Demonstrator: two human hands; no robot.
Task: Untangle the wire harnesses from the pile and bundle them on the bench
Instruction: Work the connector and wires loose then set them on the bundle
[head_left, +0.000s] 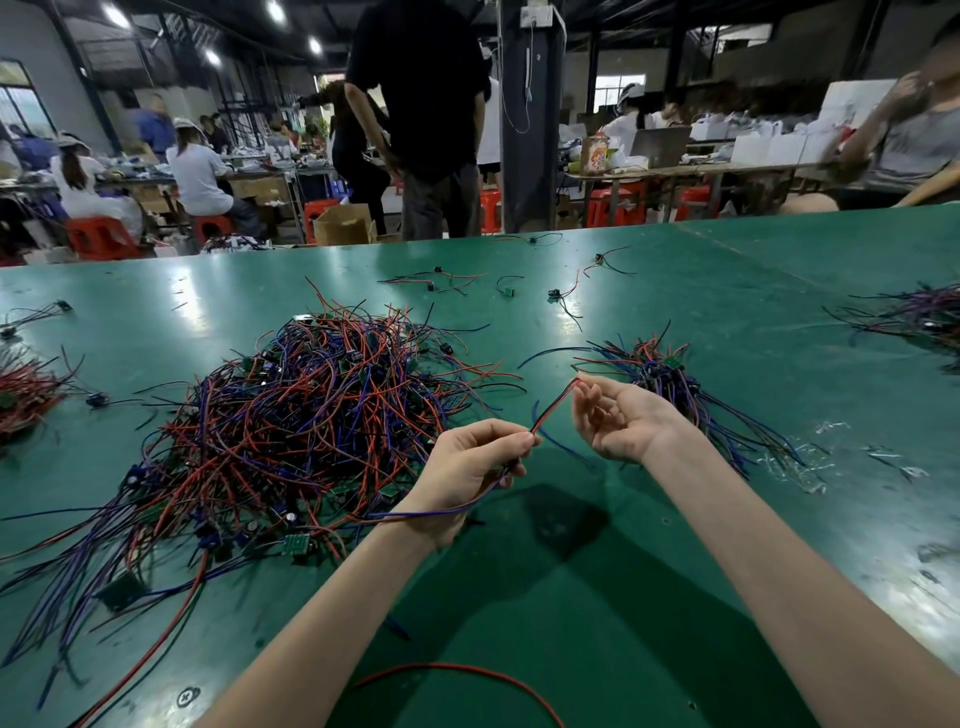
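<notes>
Gripping one red-and-blue wire harness (555, 406) in curled fingers of left hand (467, 478); pinching its upper end with fingers of right hand (621, 422), span taut between. Tail trailing from left fingers back toward tangled pile (301, 415). Likely snag if pulled: would drag neighbours out, or scatter sorted bundle (662, 371) just beyond right fingers.

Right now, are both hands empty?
No, the left hand and the right hand each pinch the same red-and-dark wire harness, which stretches between them.
</notes>
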